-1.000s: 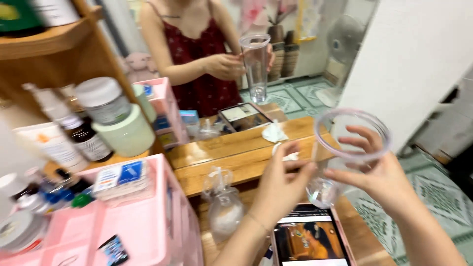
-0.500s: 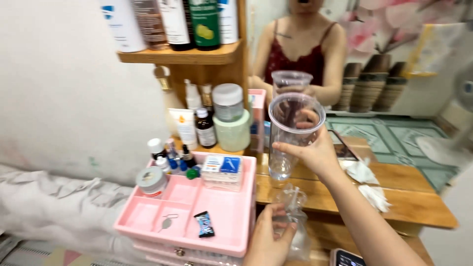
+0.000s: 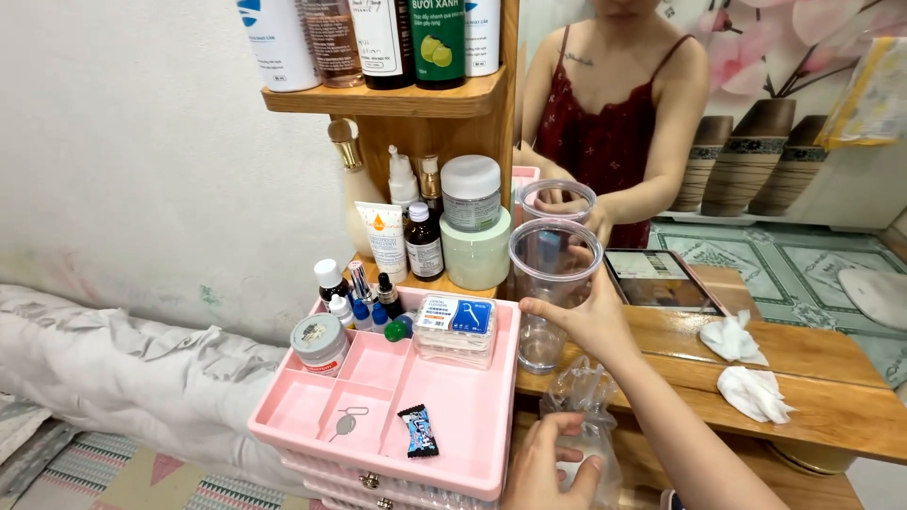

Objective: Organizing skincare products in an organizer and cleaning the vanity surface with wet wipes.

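Clear tall plastic cup (image 3: 551, 293) gripped by right hand (image 3: 588, 316), left hand (image 3: 548, 467) pinching crinkly transparent bag (image 3: 586, 416)

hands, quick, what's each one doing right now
Left hand: closed on the clear crinkled plastic bag, low by the table edge.
Right hand: closed around the tall clear plastic cup, held upright.

left hand (image 3: 553, 463) — wrist cut off at bottom edge | shelf bottles (image 3: 378, 38) — tops cropped

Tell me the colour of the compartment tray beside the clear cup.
Pink, seen in the head view: the tray sits left of the clear cup.
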